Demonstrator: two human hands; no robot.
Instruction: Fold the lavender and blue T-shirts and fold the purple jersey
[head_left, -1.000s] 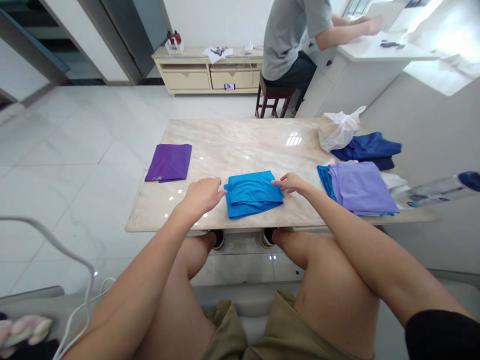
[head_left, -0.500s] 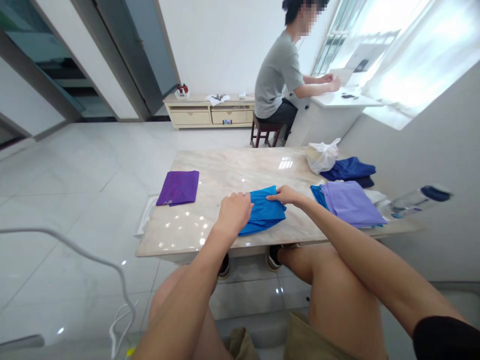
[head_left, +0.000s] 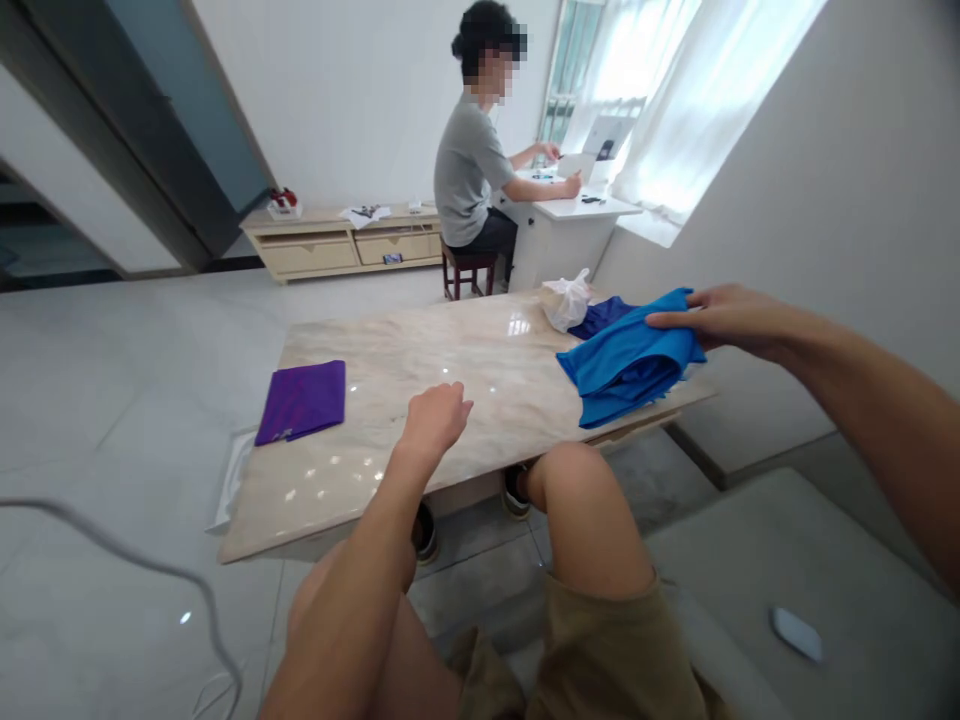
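Note:
In the head view, my right hand [head_left: 724, 318] pinches the edge of a folded bright blue cloth [head_left: 622, 365]. The cloth hangs loosely over the right end of the marble-topped table [head_left: 390, 370], its folds opening at the near side. It hides the lavender pile there. My left hand [head_left: 436, 418] hovers near the table's middle, fingers curled in, with nothing seen in it. A folded purple cloth [head_left: 304, 400] lies flat at the table's left end.
A white plastic bag [head_left: 566, 300] and a dark blue cloth [head_left: 604, 316] are at the far right of the table. Beyond it a person in a grey shirt [head_left: 469, 150] sits at a white desk [head_left: 559, 240]. A grey cable [head_left: 142, 555] curves at the left.
My right hand has lifted the blue cloth and carried it right, over the lavender pile. My left hand has let go of it. The view has shifted to the right.

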